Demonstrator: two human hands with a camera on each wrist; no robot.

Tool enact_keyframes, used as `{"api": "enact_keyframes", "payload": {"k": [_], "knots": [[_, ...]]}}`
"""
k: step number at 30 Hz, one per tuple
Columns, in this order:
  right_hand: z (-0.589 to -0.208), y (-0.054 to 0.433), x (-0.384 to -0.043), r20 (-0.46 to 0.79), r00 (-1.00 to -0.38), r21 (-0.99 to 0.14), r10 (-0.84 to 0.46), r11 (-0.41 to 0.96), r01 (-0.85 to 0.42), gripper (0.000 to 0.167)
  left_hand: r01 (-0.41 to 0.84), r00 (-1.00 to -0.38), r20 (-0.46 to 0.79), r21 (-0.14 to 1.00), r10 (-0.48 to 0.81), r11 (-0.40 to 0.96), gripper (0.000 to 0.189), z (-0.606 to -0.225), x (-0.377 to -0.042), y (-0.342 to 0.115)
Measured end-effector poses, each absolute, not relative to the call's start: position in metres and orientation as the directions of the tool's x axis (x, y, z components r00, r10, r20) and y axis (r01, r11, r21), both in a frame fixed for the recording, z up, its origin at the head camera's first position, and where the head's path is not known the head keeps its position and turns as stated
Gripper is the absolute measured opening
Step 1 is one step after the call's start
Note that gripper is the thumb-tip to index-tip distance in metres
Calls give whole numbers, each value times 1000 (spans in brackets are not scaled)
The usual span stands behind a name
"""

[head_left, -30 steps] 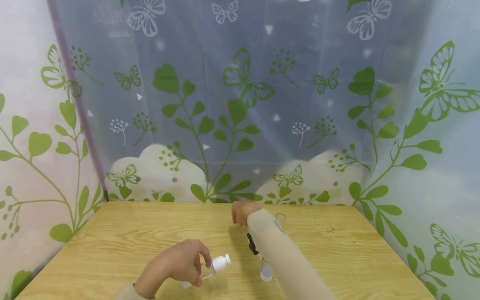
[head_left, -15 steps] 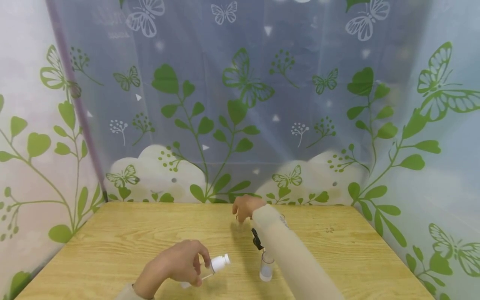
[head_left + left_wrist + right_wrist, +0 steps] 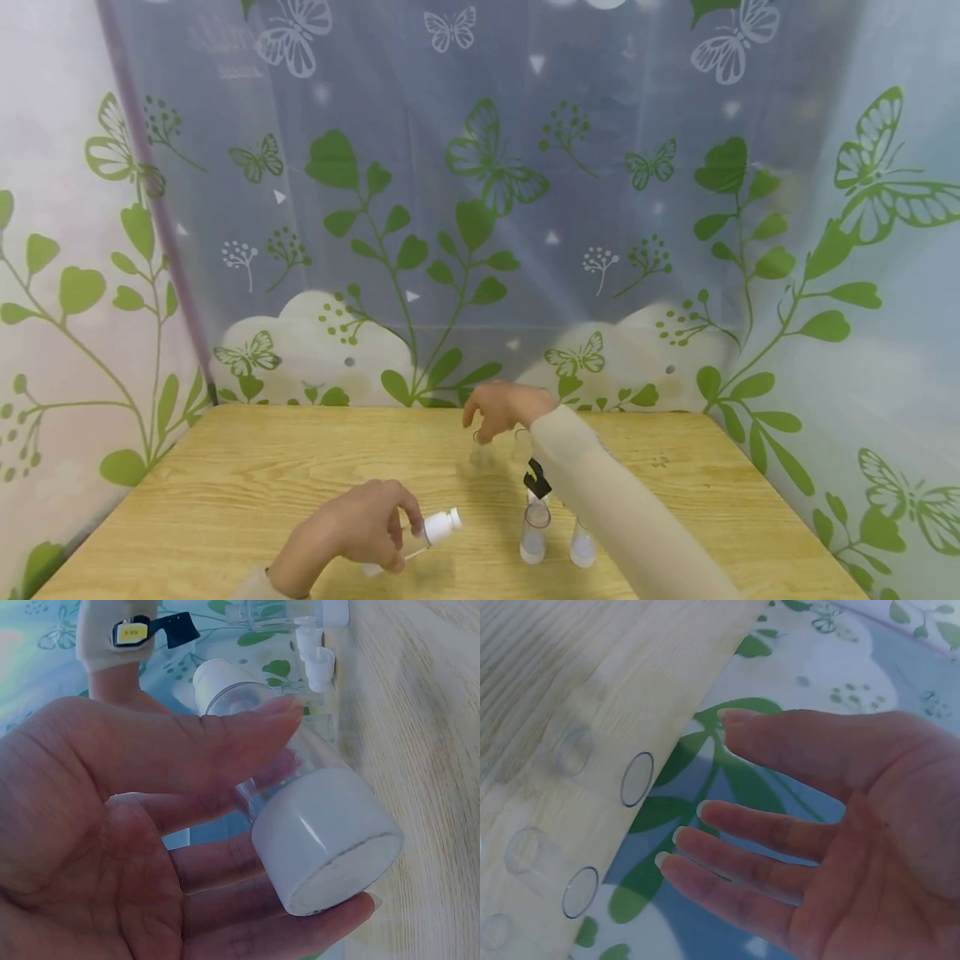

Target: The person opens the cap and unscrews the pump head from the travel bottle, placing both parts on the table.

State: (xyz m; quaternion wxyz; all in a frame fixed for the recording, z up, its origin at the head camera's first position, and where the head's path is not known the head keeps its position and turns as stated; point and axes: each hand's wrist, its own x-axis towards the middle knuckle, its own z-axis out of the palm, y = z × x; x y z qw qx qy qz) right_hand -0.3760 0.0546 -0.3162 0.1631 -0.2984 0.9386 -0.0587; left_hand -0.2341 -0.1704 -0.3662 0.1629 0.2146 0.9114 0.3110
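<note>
While holding in the clamped fingers of the left hand [image 3: 369, 522] a tilted, glossy white-and-clear bottle [image 3: 438, 528] at bottom left of centre, hovering near thin-walled, round-rimmed cups [image 3: 551, 871] at lower centre with the right hand [image 3: 502, 408], fingers apart and empty; presumably picking up or setting out cups, next calling for a light touch.

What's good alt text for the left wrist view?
A person's left grip holds a tilted clear bottle with a white base. Beyond, a light sleeve bears a black-and-yellow device. Small white parts and a clear container sit on a wood-grain table near a leaf-print backdrop.
</note>
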Motion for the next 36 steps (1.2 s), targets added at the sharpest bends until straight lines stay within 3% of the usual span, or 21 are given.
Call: {"api": "enact_keyframes", "payload": {"k": [12, 36], "knots": [[-307, 61, -347, -241, -725, -176, -646, 763, -621, 34, 289, -857, -162, 635, 489, 717, 29, -364, -234, -169], [-322, 94, -285, -59, -616, -381, -785, 588, -713, 28, 298, -865, -148, 617, 479, 729, 31, -366, -229, -162]]}}
